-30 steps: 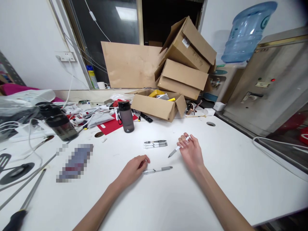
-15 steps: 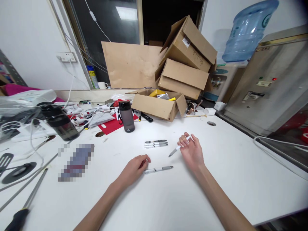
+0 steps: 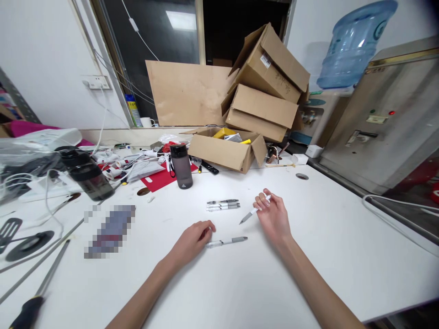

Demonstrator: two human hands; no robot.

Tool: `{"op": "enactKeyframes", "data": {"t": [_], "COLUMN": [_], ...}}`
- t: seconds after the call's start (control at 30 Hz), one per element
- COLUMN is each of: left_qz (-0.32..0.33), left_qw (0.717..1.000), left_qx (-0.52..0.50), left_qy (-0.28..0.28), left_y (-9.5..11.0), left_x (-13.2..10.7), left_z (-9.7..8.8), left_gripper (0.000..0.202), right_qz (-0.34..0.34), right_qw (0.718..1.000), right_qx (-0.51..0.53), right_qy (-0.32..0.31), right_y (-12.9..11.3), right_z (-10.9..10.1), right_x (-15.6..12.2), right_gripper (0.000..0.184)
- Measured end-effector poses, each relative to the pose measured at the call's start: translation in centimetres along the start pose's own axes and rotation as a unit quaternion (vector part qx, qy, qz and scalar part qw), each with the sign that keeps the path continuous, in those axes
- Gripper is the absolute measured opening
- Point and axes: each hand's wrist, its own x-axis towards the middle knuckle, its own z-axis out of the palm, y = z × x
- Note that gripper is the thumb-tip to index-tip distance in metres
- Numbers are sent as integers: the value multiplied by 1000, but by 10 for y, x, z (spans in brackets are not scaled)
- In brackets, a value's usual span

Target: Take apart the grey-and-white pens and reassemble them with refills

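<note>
My right hand (image 3: 274,217), palm turned up, has its fingers curled round a white and grey pen (image 3: 248,215). The pen's grey end points down and left above the table. My left hand (image 3: 194,240) rests on the white tabletop, fingers loosely bent and a gap between thumb and forefinger. Just right of its thumb lies another pen (image 3: 228,241), clear with a grey grip; whether the thumb touches its left end is hard to see. Farther back, several pens (image 3: 222,206) lie side by side, one of them darker (image 3: 222,201).
A dark water bottle (image 3: 181,167) stands behind the pens, and a second bottle (image 3: 85,173) leans at left. Beyond is an open cardboard box (image 3: 219,151). A screwdriver (image 3: 51,269), cables and a blurred-out item (image 3: 111,230) lie at left. A cable hole (image 3: 302,176) pierces the tabletop (image 3: 350,228).
The fingers of my right hand have curled in slightly, and the held pen's upper end has shifted a little left. My left hand and the pens on the table stay put.
</note>
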Motion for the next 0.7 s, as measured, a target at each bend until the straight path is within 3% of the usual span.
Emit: {"op": "enactKeyframes", "data": {"t": [0.37, 0.7], "left_qz": [-2, 3], "left_qw": [1000, 1000], "left_qx": [2, -14], "left_qy": [-9, 1], "left_y": [1, 2], "left_x": [0, -1], "left_z": [-1, 0], "left_gripper": [29, 28], "right_qz": [-4, -14], "right_qw": [1000, 995], "right_qx": [3, -102], "right_qy": [-6, -1], "right_y": [-3, -3], "right_z": [1, 3], "right_x": [0, -2], "right_gripper": [4, 14]}}
